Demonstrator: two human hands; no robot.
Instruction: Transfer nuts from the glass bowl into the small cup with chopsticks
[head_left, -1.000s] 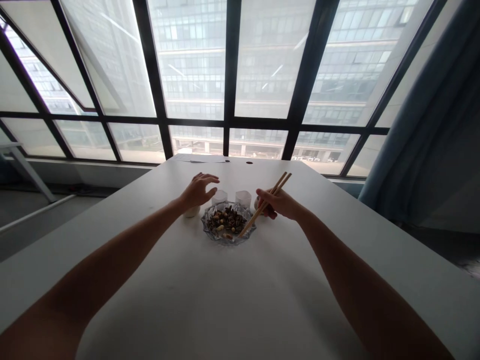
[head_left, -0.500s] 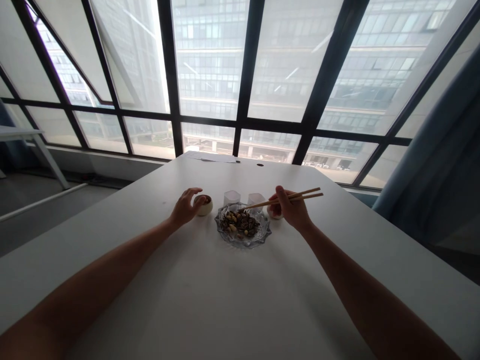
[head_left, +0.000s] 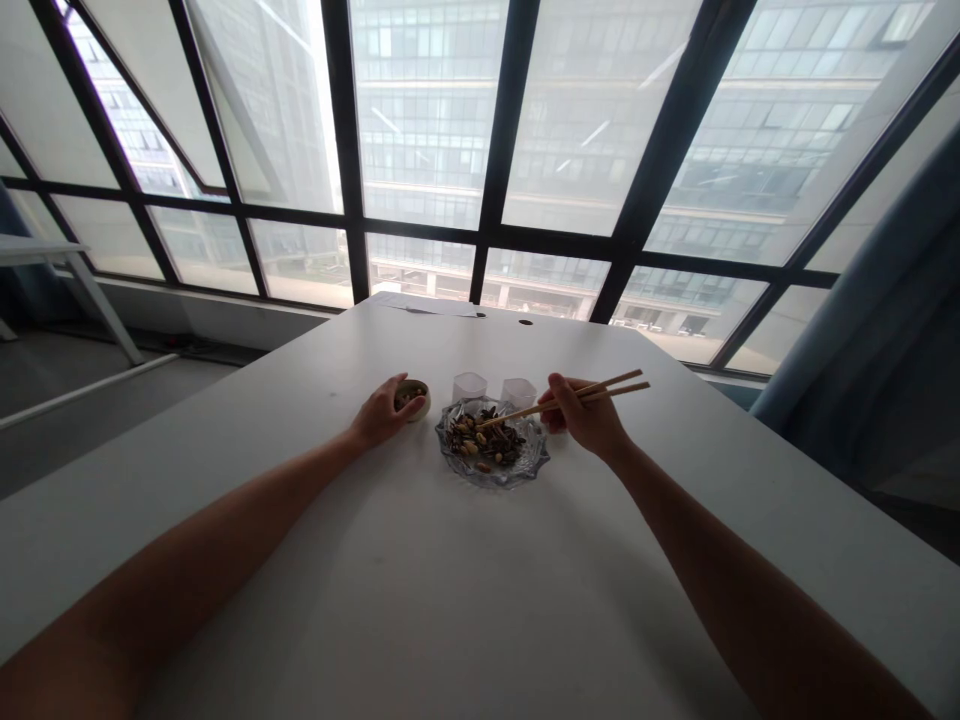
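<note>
My left hand is closed around a small round pale bowl, thumb and fingers at its rim. The bowl holds small brown pieces and tips slightly towards me. In my right hand is a pair of wooden chopsticks, their tips down among the nuts and dark seeds. These lie in a clear glass dish with a wavy rim. A second small bowl is mostly hidden behind my right hand.
Two clear plastic cups, a left one and a right one, stand just behind the dish. Paper lies at the far end of the white table. Windows rise beyond, with a blue curtain at the right.
My left hand has closed on the small bowl, which now tips towards me. The chopstick tips have moved slightly lower into the nuts and seeds. The view has shifted a little.
</note>
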